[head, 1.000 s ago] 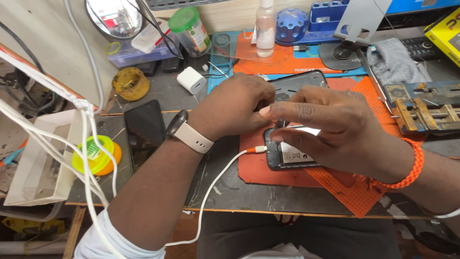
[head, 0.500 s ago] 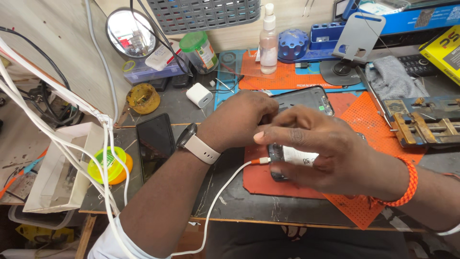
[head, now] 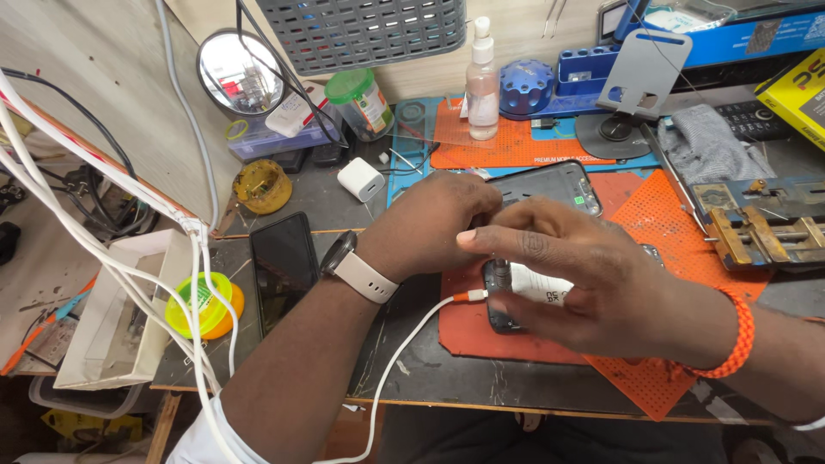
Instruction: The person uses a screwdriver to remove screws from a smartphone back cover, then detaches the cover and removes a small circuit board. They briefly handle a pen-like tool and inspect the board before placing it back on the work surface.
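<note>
Lifting higher over the opened phone (head: 516, 296) on the desk's (head: 412, 369) red mat (head: 481, 335), right hand (head: 601, 296) spreading fingers; left hand (head: 434, 225) steadying it, fingers curled, grip hidden.

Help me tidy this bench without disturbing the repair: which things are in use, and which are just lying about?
In use: left hand, right hand, opened phone, white cable, red mat.

Lying about: black phone, white charger, spray bottle, round mirror, grey cloth.
</note>
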